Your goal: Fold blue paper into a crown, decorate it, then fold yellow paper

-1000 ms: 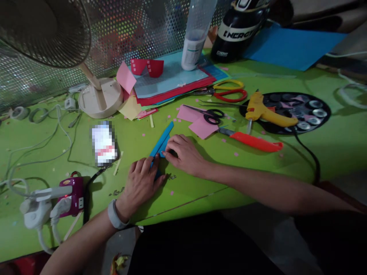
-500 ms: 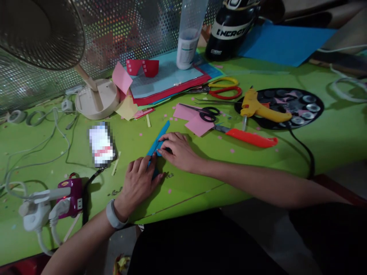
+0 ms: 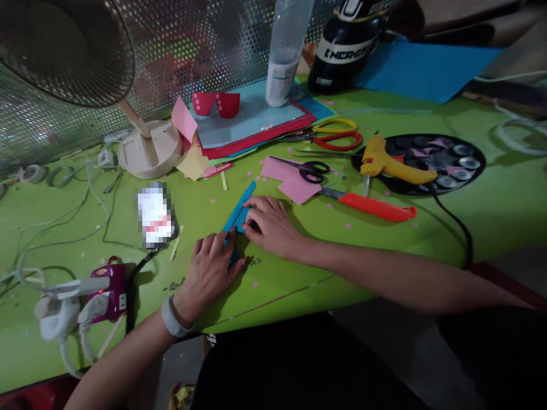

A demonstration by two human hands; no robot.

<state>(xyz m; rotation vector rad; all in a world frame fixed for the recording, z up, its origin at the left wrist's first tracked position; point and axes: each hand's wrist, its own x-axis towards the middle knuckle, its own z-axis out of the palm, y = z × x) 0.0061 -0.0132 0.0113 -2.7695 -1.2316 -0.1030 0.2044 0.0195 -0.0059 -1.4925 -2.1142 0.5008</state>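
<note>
A long folded strip of blue paper lies on the green table in front of me. My left hand lies flat on its near end, fingers stretched out and pressing it down. My right hand rests on the middle of the strip, its fingertips curled and pressing along a fold. The far end of the strip sticks out beyond both hands.
Black scissors on pink paper, an orange utility knife, red-and-yellow scissors, a yellow glue gun on a black tray, a stack of coloured sheets, a fan base, a phone, a power strip.
The hands have stayed on the blue strip; the right fingertips shifted slightly along the fold. The view wobbled a little.
</note>
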